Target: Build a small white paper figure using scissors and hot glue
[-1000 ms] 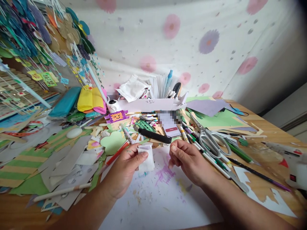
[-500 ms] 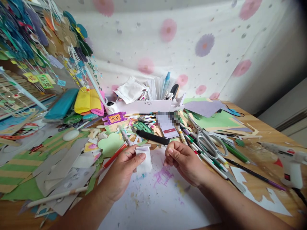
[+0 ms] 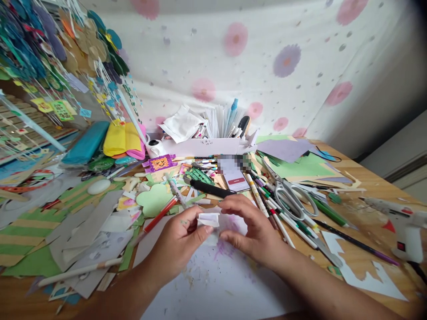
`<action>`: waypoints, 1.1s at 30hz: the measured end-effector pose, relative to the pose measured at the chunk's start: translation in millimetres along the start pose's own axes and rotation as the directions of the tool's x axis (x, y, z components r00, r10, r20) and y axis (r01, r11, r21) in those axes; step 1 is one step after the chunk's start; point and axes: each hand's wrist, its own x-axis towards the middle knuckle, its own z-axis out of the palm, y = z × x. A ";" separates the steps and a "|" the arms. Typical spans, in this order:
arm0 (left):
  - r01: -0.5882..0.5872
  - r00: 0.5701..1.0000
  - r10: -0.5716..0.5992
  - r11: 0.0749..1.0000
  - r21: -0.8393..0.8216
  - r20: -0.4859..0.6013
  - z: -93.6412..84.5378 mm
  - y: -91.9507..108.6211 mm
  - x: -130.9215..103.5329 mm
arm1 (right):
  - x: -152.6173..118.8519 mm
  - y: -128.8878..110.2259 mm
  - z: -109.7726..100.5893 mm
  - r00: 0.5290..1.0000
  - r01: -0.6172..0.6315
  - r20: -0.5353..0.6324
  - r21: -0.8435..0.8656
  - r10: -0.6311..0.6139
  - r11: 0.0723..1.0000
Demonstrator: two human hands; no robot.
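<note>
Pinching small folded white paper piece [image 3: 208, 219] above bench [image 3: 363, 178]: left hand [image 3: 178, 242] fingers clamped on it; right hand [image 3: 255, 231] at 3 o'clock, fingers curled, steadying edge.

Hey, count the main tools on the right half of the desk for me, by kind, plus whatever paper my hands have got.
Scissors: 1
Hot glue gun: 1
Black-handled tool lying behind the hands: 1
Small folded white paper piece, pinched in the left hand with the right hand cupped beside it: 1
Total: 4
</note>
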 end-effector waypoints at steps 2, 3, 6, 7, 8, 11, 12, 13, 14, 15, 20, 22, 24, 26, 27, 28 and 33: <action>-0.021 1.000 0.020 0.998 0.065 0.014 2.1 0.7 -0.5 | 0.4 -3.9 3.8 0.999 0.047 -0.005 -0.034 -0.047 0.998; -0.028 0.999 0.026 0.995 0.092 0.023 3.1 1.2 -0.8 | 0.8 -5.6 5.4 0.999 0.045 -0.014 -0.045 -0.046 0.998; -0.021 0.999 0.016 0.989 0.149 0.033 5.7 2.9 -2.6 | 1.6 -8.4 9.0 0.998 -0.028 -0.051 -0.070 0.025 0.997; -0.014 0.999 0.009 0.987 0.161 0.032 6.5 3.4 -3.3 | 1.7 -8.7 9.9 0.996 -0.059 -0.068 -0.074 0.054 0.996; -0.008 1.000 0.002 0.985 0.175 0.031 7.3 3.9 -3.8 | 1.6 -8.8 10.8 0.993 -0.088 -0.088 -0.070 0.082 0.994; -0.020 1.000 0.015 0.977 0.214 0.025 9.2 4.5 -4.2 | 0.6 -8.6 13.3 0.976 -0.183 -0.120 0.010 0.183 0.983; -0.035 0.999 0.031 0.975 0.221 0.021 9.5 4.5 -3.9 | 0.2 -8.5 14.0 0.969 -0.217 -0.115 0.047 0.221 0.975; -0.052 0.999 0.050 0.973 0.225 0.016 9.7 4.3 -3.4 | -0.1 -8.4 14.5 0.961 -0.246 -0.106 0.080 0.254 0.966; -0.070 0.997 0.071 0.972 0.226 0.005 9.7 4.1 -2.8 | -0.3 -8.3 15.0 0.955 -0.271 -0.098 0.105 0.281 0.957; -0.086 0.996 0.090 0.970 0.226 -0.008 9.6 4.0 -2.2 | -0.3 -8.2 15.3 0.949 -0.290 -0.088 0.124 0.302 0.949; -0.120 0.991 0.131 0.968 0.222 -0.035 7.4 4.6 -0.9 | 1.1 -6.5 14.3 0.917 -0.388 0.005 0.230 0.398 0.892; -0.098 0.993 0.110 0.975 0.197 -0.050 6.4 4.8 -1.1 | 1.5 -5.2 13.0 0.900 -0.428 0.045 0.286 0.434 0.858; -0.066 0.995 0.078 0.986 0.156 -0.070 5.4 4.5 -1.0 | 1.7 -3.8 11.8 0.881 -0.462 0.077 0.346 0.466 0.817; -0.045 0.995 0.054 0.992 0.116 -0.082 4.9 4.1 -0.5 | 2.1 -3.1 11.6 0.863 -0.495 0.106 0.376 0.495 0.783; -0.040 0.995 0.048 0.994 0.104 -0.084 4.8 3.8 -0.2 | 2.4 -3.1 11.8 0.852 -0.514 0.119 0.375 0.510 0.771; -0.037 0.995 0.045 0.995 0.098 -0.085 4.8 3.5 0.2 | 2.8 -3.3 12.3 0.841 -0.533 0.129 0.362 0.525 0.765; 0.007 0.998 -0.005 1.000 0.028 -0.064 3.6 0.6 0.0 | 4.6 -5.2 13.3 0.818 -0.569 0.119 0.315 0.563 0.760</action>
